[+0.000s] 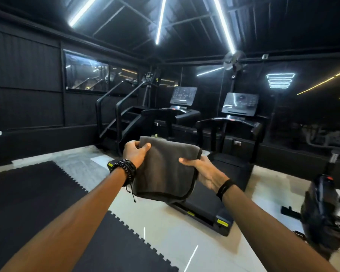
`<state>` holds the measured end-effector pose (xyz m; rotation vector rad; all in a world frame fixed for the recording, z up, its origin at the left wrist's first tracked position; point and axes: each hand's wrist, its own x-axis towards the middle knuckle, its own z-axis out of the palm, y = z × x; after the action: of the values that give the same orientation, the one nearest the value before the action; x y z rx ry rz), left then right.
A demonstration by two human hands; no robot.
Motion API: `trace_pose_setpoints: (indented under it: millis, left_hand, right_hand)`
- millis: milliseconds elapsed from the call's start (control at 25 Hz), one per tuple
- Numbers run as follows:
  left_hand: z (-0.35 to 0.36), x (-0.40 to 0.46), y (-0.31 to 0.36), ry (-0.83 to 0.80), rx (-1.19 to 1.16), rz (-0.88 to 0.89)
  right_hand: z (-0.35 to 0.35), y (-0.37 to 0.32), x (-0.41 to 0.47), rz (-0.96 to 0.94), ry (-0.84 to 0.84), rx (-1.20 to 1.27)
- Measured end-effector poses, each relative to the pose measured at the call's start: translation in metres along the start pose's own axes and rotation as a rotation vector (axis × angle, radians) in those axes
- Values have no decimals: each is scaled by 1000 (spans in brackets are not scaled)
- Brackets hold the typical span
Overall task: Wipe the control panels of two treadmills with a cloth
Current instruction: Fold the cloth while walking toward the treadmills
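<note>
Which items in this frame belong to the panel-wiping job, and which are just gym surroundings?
Part of the job:
- grey cloth, held by the left hand and right hand
- left treadmill's control panel
- right treadmill's control panel

Just surroundings:
- stair climber
- black foam floor mats
- wall fan
- dark bag at the right edge

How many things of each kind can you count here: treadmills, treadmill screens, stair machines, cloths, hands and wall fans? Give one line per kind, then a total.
Treadmills: 2 (left, right)
Treadmill screens: 2 (left, right)
Stair machines: 1
Cloths: 1
Hands: 2 (left hand, right hand), both gripping the cloth
Wall fans: 1
Total: 9
</note>
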<state>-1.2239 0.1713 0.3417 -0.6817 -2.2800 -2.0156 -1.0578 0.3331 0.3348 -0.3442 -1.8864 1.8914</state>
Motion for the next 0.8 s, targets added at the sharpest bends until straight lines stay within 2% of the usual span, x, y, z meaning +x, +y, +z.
trace_pose_setpoints:
  millis: [160, 320, 520, 640, 800]
  left_hand:
    - [-3, 81, -47, 46, 115, -44]
    - [3, 168, -98, 92, 226, -7]
    - [-2, 311, -161, -30, 376, 10]
    - [-9, 401, -186, -126, 507, 19]
    - [8, 495, -222, -213, 564, 23]
  right_hand:
    - [16, 23, 102, -86, 20, -110]
    - [31, 62, 212, -156, -3, -270]
    - [47, 95, 379, -191, -6, -532]
    - [56, 102, 473, -217, 47, -575]
    - [62, 123, 568, -212, 103, -636]
